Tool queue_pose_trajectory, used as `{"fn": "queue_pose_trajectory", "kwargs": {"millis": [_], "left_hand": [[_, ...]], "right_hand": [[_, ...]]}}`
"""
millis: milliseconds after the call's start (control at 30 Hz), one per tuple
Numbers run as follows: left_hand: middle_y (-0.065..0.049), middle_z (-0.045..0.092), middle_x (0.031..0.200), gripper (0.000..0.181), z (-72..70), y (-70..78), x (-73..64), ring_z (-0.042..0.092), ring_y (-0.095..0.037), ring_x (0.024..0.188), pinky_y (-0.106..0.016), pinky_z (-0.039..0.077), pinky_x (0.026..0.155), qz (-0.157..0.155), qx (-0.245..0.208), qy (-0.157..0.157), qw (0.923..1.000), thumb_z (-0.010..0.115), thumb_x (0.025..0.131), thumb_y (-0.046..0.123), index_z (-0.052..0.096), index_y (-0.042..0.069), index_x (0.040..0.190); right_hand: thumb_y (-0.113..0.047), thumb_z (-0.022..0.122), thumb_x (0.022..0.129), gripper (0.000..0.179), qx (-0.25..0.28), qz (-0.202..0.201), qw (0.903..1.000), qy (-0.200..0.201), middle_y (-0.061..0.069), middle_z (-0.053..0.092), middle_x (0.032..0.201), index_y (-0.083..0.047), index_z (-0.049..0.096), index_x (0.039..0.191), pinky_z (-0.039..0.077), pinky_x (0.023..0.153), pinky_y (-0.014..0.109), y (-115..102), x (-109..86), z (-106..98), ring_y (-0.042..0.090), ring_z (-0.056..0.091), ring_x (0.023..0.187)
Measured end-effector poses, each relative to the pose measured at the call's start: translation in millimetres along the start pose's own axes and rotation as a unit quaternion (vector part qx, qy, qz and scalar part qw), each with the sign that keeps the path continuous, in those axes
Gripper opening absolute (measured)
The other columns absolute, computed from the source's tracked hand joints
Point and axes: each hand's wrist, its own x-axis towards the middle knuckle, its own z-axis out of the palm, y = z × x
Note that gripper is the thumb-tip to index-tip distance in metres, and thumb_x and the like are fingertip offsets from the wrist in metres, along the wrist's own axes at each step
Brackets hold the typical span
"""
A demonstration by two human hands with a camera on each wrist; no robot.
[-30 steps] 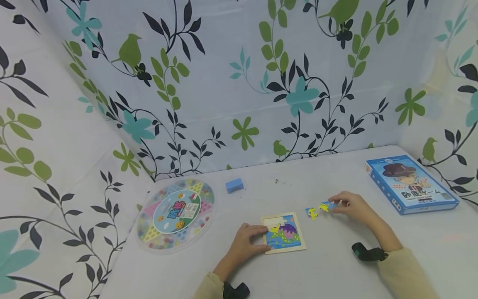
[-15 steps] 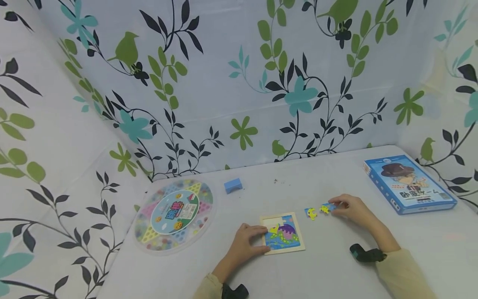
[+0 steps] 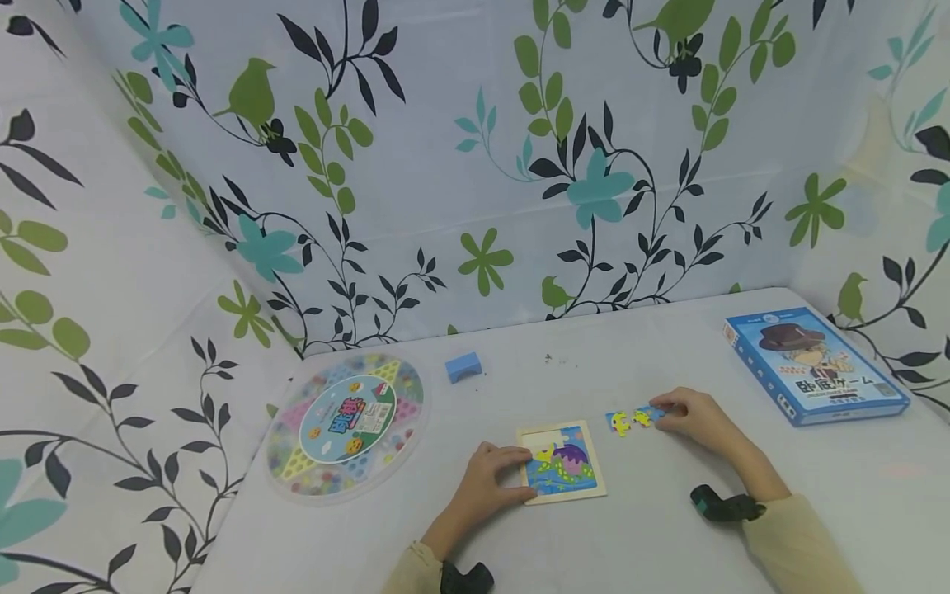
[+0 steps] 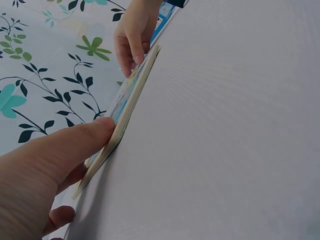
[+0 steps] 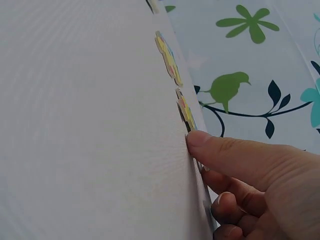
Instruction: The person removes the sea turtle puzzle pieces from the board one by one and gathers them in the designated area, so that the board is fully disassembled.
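Observation:
A small wooden-framed jigsaw puzzle (image 3: 567, 474) with a dinosaur picture lies on the table. My left hand (image 3: 486, 487) holds its left edge with thumb and fingers; in the left wrist view the thumb (image 4: 95, 134) lies over the frame's rim (image 4: 131, 107). To the right of the frame, my right hand (image 3: 693, 417) pinches a blue-and-yellow puzzle piece (image 3: 644, 417) by its right end. Another yellow-and-blue piece (image 3: 618, 423) lies just left of it, very close. In the right wrist view, the pinched piece (image 5: 185, 107) is low at the table surface, with the loose piece (image 5: 169, 57) beyond.
A round Chinese-checkers-style game box (image 3: 349, 425) lies on the left of the white table (image 3: 519, 553). Behind the puzzle sits a small blue block (image 3: 464, 368). A blue game box (image 3: 816, 363) lies at the right. Patterned cloth (image 3: 416, 165) hangs behind.
My right hand has slid slightly left with the puzzle piece, narrowing the gap to the other piece. The left hand has stayed on the puzzle frame.

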Motion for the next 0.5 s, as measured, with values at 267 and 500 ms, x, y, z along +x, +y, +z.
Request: {"fn": "queue_pose_trajectory", "kwargs": {"millis": [267,500], "left_hand": [[0.005,0.061,0.110,0.048,-1.0,1.6,0.8,0.042,-0.007,0.081,-0.022,0.033,0.071,0.000,-0.003,0.002,1.0000,0.075,0.068,0.036,0.065,0.011,0.108],[0.005,0.061,0.110,0.048,0.1,1.4,0.6,0.041,-0.008,0.081,-0.022,0.033,0.070,-0.004,-0.014,0.005,0.9999,0.076,0.068,0.035,0.065,0.011,0.107]], "right_hand": [[-0.012,0.068,0.077,0.032,0.003,0.011,0.9999,-0.008,0.012,0.060,0.098,0.002,0.062,0.105,0.041,0.070,0.039,-1.6,0.0,-2.1,0.023,0.050,0.083],[-0.011,0.068,0.076,0.035,0.006,0.011,0.9998,-0.013,0.012,0.059,0.097,0.003,0.061,0.107,0.040,0.068,0.038,1.5,-0.2,-1.9,0.022,0.048,0.081]]}}
